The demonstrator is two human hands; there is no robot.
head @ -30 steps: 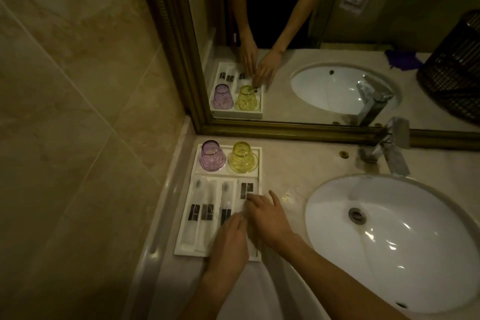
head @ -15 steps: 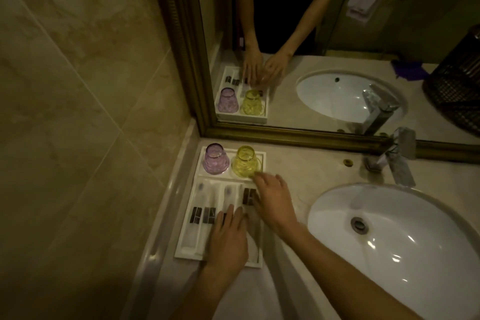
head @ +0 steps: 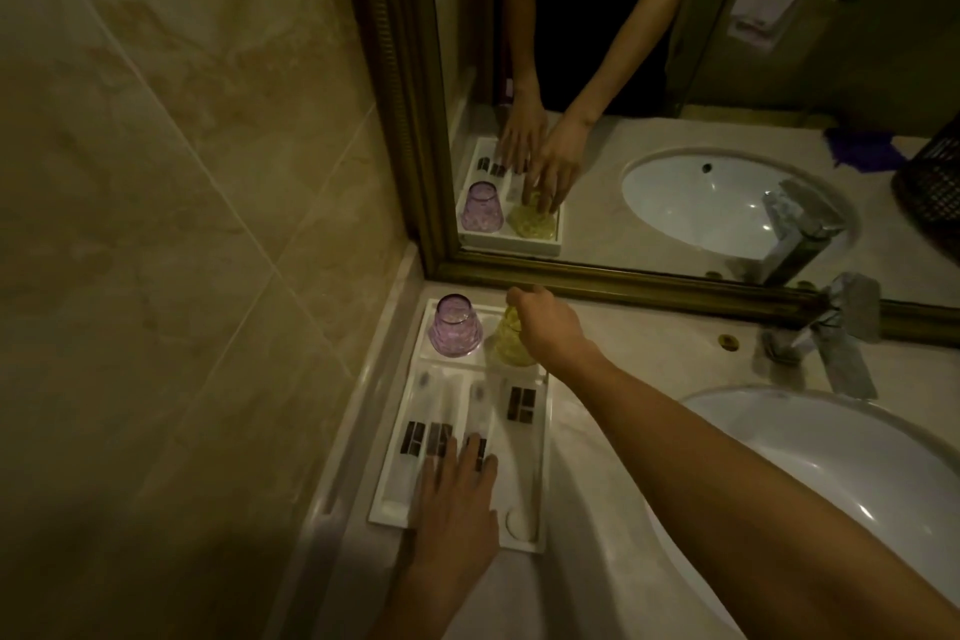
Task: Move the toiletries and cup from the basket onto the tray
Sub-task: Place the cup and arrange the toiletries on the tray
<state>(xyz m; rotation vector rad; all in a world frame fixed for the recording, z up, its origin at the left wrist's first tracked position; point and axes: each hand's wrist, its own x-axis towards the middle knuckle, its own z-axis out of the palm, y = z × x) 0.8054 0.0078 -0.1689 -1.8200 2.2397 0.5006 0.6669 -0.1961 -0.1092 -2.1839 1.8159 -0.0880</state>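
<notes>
White plastic forms the tray point(head: 540, 457), set at the table's rear left corner beside the wall. The yellow cup point(head: 511, 343) is grasped at its top by the right hand point(head: 550, 327), upside down in the tray's rear section next to the purple cup point(head: 456, 327). The left hand point(head: 457, 494) is laid flat and released on the wrapped toiletries point(head: 441, 411) in the front section. The step in hand is judged to be seating the cup; a clean release is called for next. Dark labels are seen on the wrappers, but no writing can be read. The basket point(head: 930, 182) is seen only in the mirror.
</notes>
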